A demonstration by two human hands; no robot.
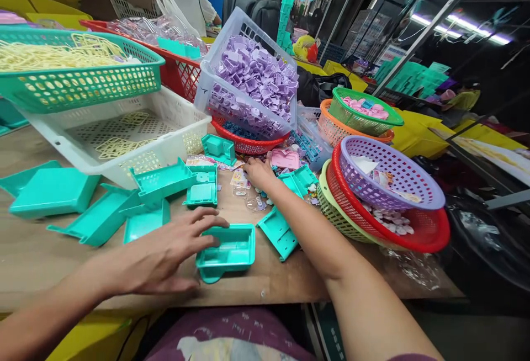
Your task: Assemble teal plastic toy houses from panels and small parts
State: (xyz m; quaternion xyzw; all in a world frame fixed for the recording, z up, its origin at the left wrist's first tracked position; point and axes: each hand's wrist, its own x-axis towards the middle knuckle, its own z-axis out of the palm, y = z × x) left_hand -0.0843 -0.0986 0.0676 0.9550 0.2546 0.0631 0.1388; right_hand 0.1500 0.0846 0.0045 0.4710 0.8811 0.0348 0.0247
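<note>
Left hand [174,248] is spread, its fingers over the left rim of one turquoise box [239,248], which lies at the middle of the near edge of the desk [33,256]. Right hand [260,172] is farther in, among small parts; its fingertips are hidden, so I cannot tell whether it pinches something. Printed cards [240,178] and white letters on the shirt [232,330] are too small to read. Three round baskets [426,184], purple, red and yellow-green, are stacked toward the right edge. Purple pieces [256,74], uncountable, fill one tilted crate [213,71]. The desk is brown; beyond it, a person [194,5] wears white.
</note>
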